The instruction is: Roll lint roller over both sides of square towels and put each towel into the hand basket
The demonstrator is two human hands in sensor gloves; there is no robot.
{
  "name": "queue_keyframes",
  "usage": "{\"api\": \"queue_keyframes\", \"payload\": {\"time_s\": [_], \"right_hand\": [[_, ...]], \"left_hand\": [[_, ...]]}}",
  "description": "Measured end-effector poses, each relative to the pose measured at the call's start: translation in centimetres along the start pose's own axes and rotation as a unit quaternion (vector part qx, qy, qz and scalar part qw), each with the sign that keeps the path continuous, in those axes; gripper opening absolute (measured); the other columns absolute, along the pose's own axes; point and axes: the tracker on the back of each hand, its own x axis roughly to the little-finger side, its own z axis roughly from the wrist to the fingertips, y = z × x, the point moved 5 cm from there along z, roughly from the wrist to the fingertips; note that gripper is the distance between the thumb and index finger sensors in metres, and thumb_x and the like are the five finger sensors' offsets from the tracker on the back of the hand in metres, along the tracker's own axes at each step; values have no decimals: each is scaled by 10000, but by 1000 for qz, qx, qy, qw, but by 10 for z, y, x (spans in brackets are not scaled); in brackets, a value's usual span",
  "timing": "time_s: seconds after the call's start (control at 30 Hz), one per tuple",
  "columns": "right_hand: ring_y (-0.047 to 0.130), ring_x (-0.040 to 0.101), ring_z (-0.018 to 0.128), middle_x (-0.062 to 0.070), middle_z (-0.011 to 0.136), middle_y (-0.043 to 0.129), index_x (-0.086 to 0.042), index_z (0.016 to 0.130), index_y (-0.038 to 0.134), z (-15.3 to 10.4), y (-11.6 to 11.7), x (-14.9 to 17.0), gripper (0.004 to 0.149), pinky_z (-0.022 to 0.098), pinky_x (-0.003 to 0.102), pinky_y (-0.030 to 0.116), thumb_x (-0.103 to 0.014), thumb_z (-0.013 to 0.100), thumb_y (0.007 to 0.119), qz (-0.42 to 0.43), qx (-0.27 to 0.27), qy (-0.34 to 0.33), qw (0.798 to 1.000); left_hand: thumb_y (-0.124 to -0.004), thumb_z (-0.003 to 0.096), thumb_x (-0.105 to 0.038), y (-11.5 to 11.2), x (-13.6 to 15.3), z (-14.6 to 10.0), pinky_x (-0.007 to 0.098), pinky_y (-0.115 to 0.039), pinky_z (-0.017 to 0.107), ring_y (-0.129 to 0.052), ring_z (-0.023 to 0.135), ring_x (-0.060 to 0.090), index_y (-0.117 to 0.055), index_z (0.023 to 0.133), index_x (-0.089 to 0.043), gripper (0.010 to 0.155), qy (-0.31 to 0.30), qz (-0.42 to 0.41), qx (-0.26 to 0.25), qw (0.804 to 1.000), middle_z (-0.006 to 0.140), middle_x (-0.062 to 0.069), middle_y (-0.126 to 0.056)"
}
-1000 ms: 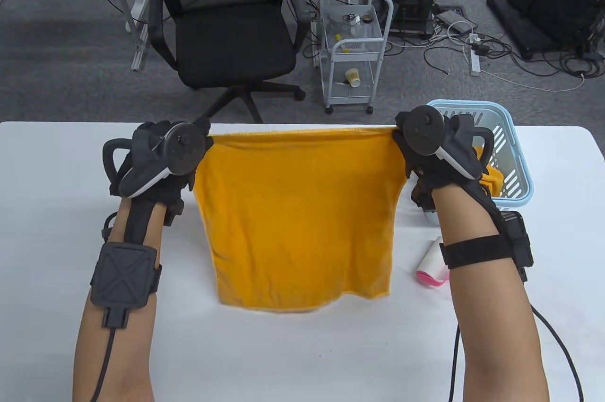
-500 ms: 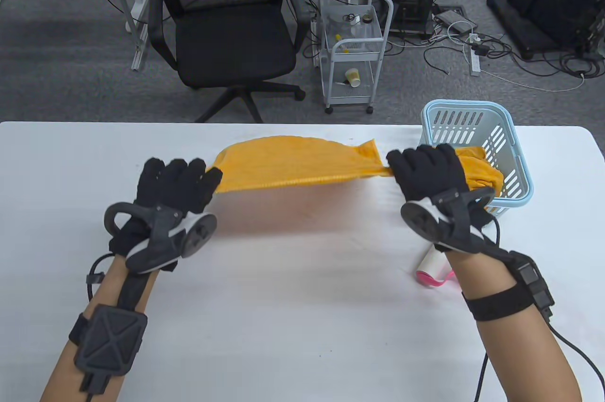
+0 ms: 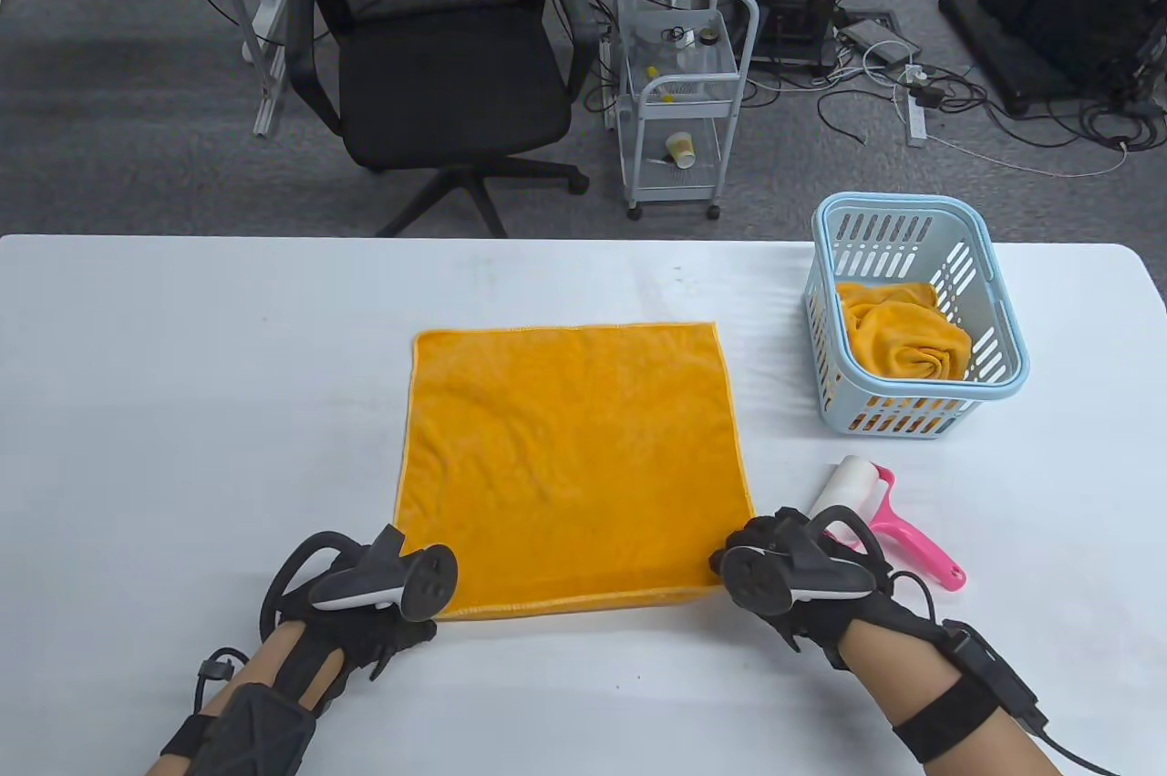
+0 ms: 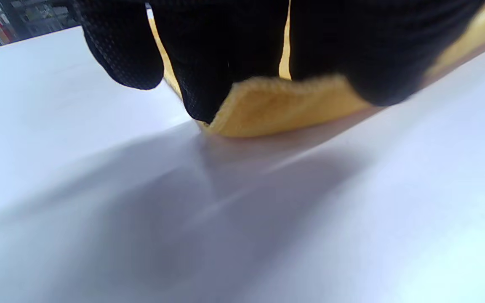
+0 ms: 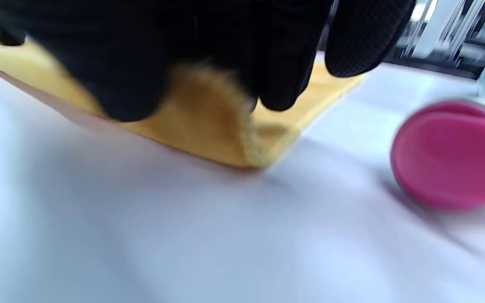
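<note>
Towel [image 3: 570, 461] swung over since a second ago, from hanging stretched at far edge to lying flat mid-bench, hands drawn back to near edge. Likely flipped, so second side now awaits rolling. Left hand [image 3: 365, 598] grip pinched near-left corner between fingertips [image 4: 200, 101]; right hand [image 3: 789, 580] grip pinched near-right corner. Towel orange, square, lightly rippled, hemmed. Lint roller [image 3: 852, 512] lay just beside right hand. Hand basket [image 3: 998, 356] by far-right corner already held crumpled orange towel [image 3: 903, 338].
</note>
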Motion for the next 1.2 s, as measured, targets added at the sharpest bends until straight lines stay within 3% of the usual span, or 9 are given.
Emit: {"api": "queue_keyframes", "payload": {"time_s": [0.13,0.33,0.47,0.6,0.83,0.93,1.07,1.2], "right_hand": [[684,442,998,128,1085,693,-216,1072,681,-17,-19,21,823,671,673,626,-649,401,880,51,15,28,998],[599,502,1024,185,1142,578,-155,1146,522,-42,-26,81,963,666,708,592,-653,411,896,66,31,149,986],[562,546,1020,243,1149,518,-69,1157,433,-56,-10,123,1045,653,730,579,-627,420,919,60,1,245,968],[560,581,1003,300,1132,496,2,1148,397,-58,14,142,1075,639,729,590,-612,435,919,58,-44,293,953],[660,591,941,337,1071,583,40,1117,489,-59,39,159,955,604,700,653,-546,483,897,56,-68,357,930],[715,550,922,296,1047,649,-5,1086,586,-57,48,165,786,600,670,679,-488,526,853,83,-55,364,926],[777,510,893,255,1010,726,-67,1022,692,-57,50,168,614,587,648,711,-431,545,821,93,-29,376,922],[875,476,823,225,940,821,-90,968,765,-55,34,159,566,548,628,771,-399,510,891,131,21,357,925]], "left_hand": [[-731,419,-641,8,15,-4,643,-630,731,-815,1013,362,-701,996,-387,631,12,-76,-45,996,1168,14,-656],[-766,415,-634,-3,32,5,637,-614,734,-718,1051,384,-546,1065,-357,741,62,-66,-63,994,1211,51,-486],[-801,404,-619,-15,33,13,638,-616,726,-698,1046,385,-541,1068,-331,768,69,-69,-45,994,1204,54,-497],[-830,384,-623,-16,30,15,643,-606,731,-696,1044,370,-528,1070,-326,806,76,-42,-42,995,1206,52,-481],[-834,377,-620,-17,29,15,652,-594,733,-681,1041,385,-520,1070,-326,815,77,-43,-42,995,1205,53,-467],[-835,377,-619,-17,30,15,654,-590,734,-677,1042,383,-519,1070,-326,816,76,-46,-41,995,1208,54,-461],[-837,377,-618,-17,30,16,654,-590,735,-677,1042,384,-521,1070,-324,816,74,-45,-41,995,1207,54,-462],[-836,379,-619,-17,30,16,656,-589,735,-679,1041,386,-521,1071,-323,816,74,-44,-41,995,1207,56,-462]]}}
